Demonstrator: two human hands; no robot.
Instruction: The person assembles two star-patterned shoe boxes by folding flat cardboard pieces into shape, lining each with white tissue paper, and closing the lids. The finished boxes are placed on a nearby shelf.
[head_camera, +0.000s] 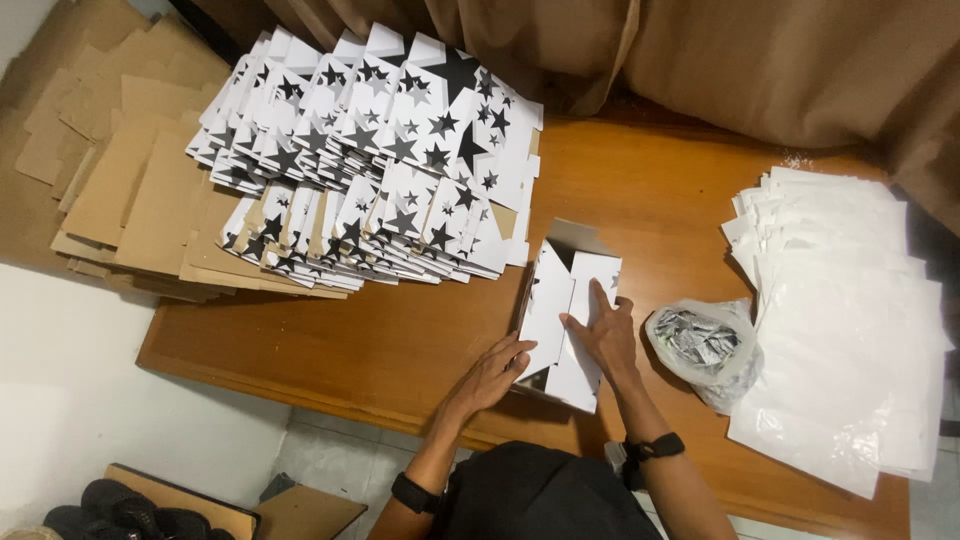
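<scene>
Right now I see a white paper box with black stars on it, lying near the front edge of the brown wooden table. It is only partly folded. Its far end stands open and I can see the plain inside there. Two long white flaps lie side by side along the top, with a thin gap between them.

My left hand is at the near left corner of the box. Its fingers are stretched out loosely and the tips touch the edge of the left flap. It is not closed around anything. My right hand lies flat on top of the right flap. Its fingers are spread a little and point away from me, and the thumb reaches to the gap between the flaps. It presses down and does not pinch. Each wrist has a black band.

Behind the box is a big pile of flat star boxes, fanned out in rows. Under and beside them lie flat brown cardboard sheets. Just to the right of my right hand sits a small clear plastic bag with shiny little things inside. Farther right is a stack of white plastic bags
</scene>
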